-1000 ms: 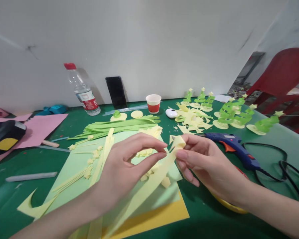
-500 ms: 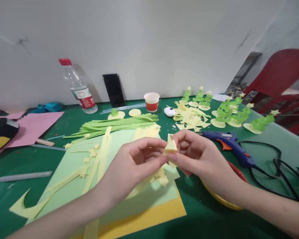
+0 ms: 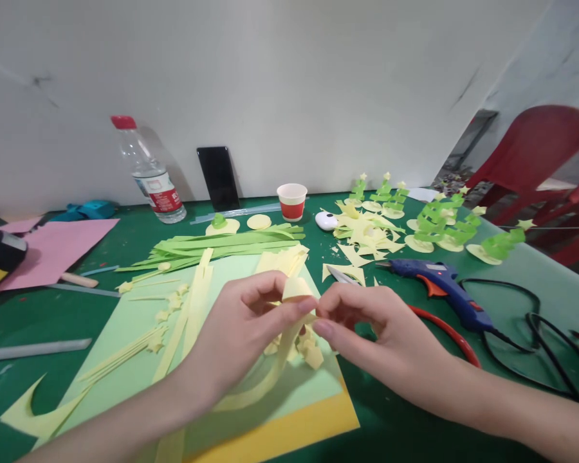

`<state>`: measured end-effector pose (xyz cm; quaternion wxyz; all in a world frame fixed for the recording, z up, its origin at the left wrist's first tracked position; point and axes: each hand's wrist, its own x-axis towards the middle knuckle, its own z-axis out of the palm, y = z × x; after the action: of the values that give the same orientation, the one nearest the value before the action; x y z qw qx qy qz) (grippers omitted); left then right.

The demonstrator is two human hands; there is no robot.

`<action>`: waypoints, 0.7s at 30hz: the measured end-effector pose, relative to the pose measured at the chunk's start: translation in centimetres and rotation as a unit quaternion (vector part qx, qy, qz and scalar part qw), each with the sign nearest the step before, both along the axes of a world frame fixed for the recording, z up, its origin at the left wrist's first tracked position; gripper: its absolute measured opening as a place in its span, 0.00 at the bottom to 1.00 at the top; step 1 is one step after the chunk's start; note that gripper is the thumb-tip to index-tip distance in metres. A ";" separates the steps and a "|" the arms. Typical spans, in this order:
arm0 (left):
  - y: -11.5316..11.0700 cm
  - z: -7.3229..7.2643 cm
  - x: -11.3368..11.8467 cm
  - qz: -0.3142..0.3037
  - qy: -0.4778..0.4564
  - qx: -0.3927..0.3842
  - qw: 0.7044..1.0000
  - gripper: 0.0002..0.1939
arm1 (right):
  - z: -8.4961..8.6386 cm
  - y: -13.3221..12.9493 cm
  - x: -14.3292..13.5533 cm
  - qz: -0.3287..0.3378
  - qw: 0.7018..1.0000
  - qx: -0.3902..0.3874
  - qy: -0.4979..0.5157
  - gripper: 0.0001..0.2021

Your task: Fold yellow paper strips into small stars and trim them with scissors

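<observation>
A pale yellow paper strip [image 3: 296, 289] is folded into a loop at one end, and its long tail curls down over the green paper [image 3: 313, 399]. My left hand [image 3: 255, 315] pinches the folded loop between thumb and fingers. Close beside it, my right hand [image 3: 367, 321] has thumb and fingertips closed on the strip's short end. Small folded yellow paper pieces [image 3: 311, 352] lie just below the hands. More yellow strips [image 3: 200, 296] and small paper stars [image 3: 176, 299] rest on the green sheet to the left.
A blue glue gun [image 3: 444, 280] with its cord lies at right, near red-handled scissors [image 3: 448, 331]. Behind stand green spiral paper trees [image 3: 431, 222], yellow scraps [image 3: 367, 228], a paper cup [image 3: 292, 200], a phone [image 3: 219, 178] and a bottle [image 3: 152, 177]. Green strips [image 3: 222, 244] lie mid-table.
Both hands have shifted slightly left and down. The right hand has moved apart from the folded loop, and the strip's curling tail and the scissors' blades now show.
</observation>
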<state>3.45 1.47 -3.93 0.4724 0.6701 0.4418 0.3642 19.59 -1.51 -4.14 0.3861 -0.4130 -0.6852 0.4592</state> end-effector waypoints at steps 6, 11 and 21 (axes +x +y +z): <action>-0.5 0.0 0.1 -0.049 -0.037 -0.043 0.997 0.16 | 0.3 -0.4 0.1 0.028 0.996 -0.058 0.064 0.10; -0.9 0.5 0.1 -0.043 -0.034 -0.053 0.997 0.17 | -0.1 -0.4 0.7 0.056 0.987 -0.079 0.132 0.12; -1.3 0.1 0.1 -0.069 -0.031 0.001 0.997 0.18 | -0.3 -0.5 0.2 0.039 0.987 -0.086 0.130 0.05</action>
<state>3.56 0.19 -3.88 0.5089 0.6883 0.3790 0.3516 19.78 -1.97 -4.49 0.4167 -0.3550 -0.6025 0.5809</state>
